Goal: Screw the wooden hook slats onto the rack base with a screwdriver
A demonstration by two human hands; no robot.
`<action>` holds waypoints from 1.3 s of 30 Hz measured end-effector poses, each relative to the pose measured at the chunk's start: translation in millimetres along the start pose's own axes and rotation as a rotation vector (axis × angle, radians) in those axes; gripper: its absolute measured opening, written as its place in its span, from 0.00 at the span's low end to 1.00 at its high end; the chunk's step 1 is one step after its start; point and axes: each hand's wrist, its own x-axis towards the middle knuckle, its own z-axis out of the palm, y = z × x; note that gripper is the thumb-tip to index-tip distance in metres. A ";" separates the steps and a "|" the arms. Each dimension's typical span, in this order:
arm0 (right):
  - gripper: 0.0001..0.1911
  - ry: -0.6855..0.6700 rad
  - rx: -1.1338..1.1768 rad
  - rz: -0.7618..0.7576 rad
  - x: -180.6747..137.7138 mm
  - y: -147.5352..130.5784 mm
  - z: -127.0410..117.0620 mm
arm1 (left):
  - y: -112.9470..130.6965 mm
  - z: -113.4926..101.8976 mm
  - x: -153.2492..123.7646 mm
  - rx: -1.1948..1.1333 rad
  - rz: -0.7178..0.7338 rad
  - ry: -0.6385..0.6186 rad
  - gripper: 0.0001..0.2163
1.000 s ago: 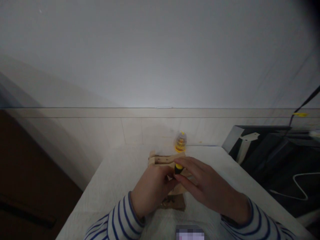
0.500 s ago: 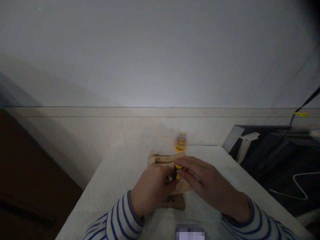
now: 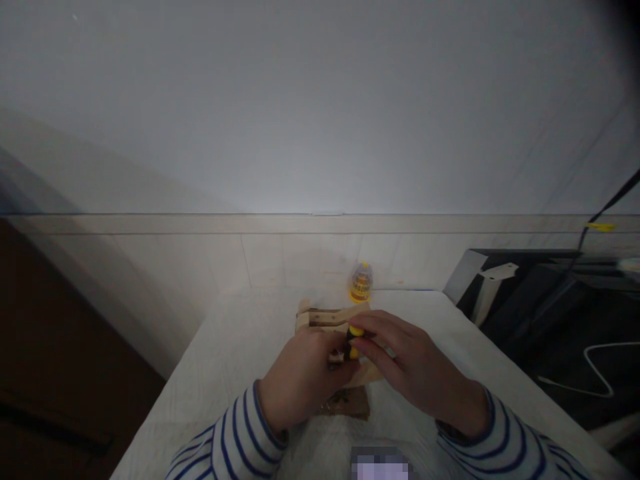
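Observation:
Pinched between the fingertips of my right hand [image 3: 410,360] is the yellow end of a short yellow-and-black screwdriver [image 3: 355,331]. My left hand [image 3: 305,373] is closed, its thumb and index finger curled around the lower part of the same screwdriver. The screwdriver's tip is hidden behind the fingers. Under and behind both hands lies a light wooden frame [image 3: 327,318] of slats with small holes, partly covered by them. Closer to me, just below my left hand, rests a flat brown piece [image 3: 356,403] with dark marks, too dim to name.
A clear cone-shaped case [image 3: 361,283] with a yellow base stands at the back near the wall. White cloth covers the table [image 3: 230,333]. Dark equipment and a pale cable [image 3: 603,370] are at the right, a dark brown panel [image 3: 60,333] at the left.
The yellow end of the screwdriver shows slightly more between the fingers. Both hands stay in nearly the same place, and the wooden frame has not visibly moved.

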 end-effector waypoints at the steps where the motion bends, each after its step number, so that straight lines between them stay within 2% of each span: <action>1: 0.09 -0.001 0.000 0.000 -0.2 -0.1 -0.3 | 0.4 -0.2 0.2 0.001 -0.004 0.000 0.05; 5: 0.11 -0.016 0.007 0.008 -1.5 -1.1 -1.5 | 3.0 -1.8 1.1 -0.014 -0.027 -0.031 0.04; 11: 0.17 -0.077 0.027 0.012 -2.0 -4.2 -3.7 | 4.9 -2.5 -0.5 -0.046 0.026 -0.005 0.05; 15: 0.16 -0.098 0.023 -0.003 -2.1 -4.5 -3.2 | 3.2 -1.4 -1.3 -0.042 0.037 -0.001 0.05; 24: 0.14 -0.068 -0.006 -0.007 -3.9 -1.7 0.4 | 4.5 -1.8 -1.2 0.008 0.026 -0.020 0.06; 33: 0.13 0.001 -0.044 -0.017 -3.9 -1.6 7.5 | 0.3 3.3 -0.6 -0.050 0.065 0.005 0.08; 39: 0.13 -0.011 -0.044 -0.023 -3.9 0.6 8.8 | 0.1 4.5 -0.4 -0.066 0.062 0.020 0.09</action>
